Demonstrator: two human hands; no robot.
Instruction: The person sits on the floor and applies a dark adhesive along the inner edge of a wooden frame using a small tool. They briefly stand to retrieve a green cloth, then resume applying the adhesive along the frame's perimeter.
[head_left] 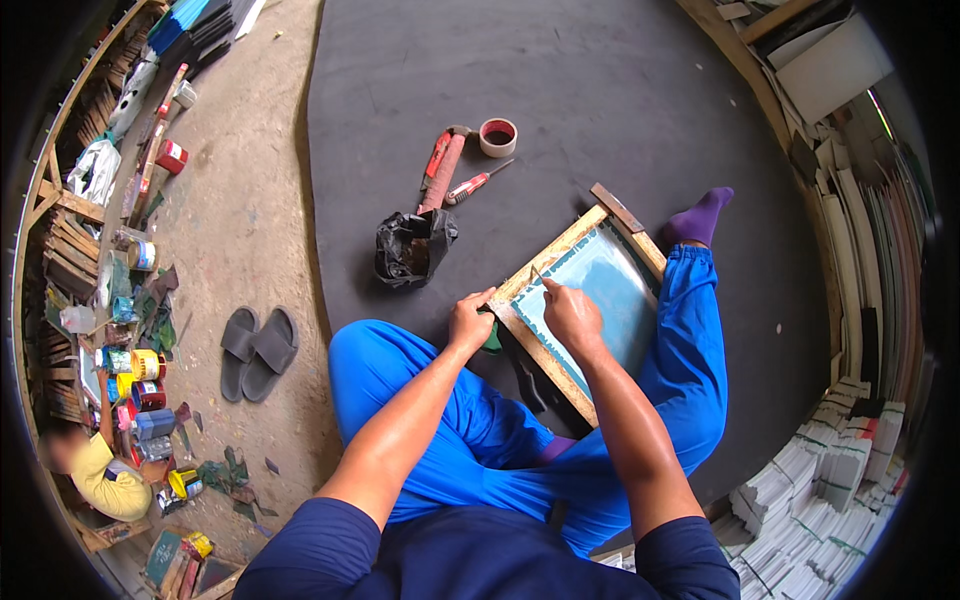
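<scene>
Left fingers of the left hand (469, 322) gripped the screen's (615, 285) left corner; right hand (573, 313) pinched a thin tool (537, 271). Screen sat midway between the mat's (600, 110) sides. Imo, bracing that corner and light pressure mattered most.

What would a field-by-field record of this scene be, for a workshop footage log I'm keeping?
Left hand: at the near left corner of the wooden frame
Right hand: over the frame, index finger extended; whether it holds a tool is unclear
Inside frame: light blue sheet
On black mat: tape roll, red-handled tool with thin shaft, black plastic bag
Floor, left: dark sandals
Other person: yellow shirt, lower left
</scene>
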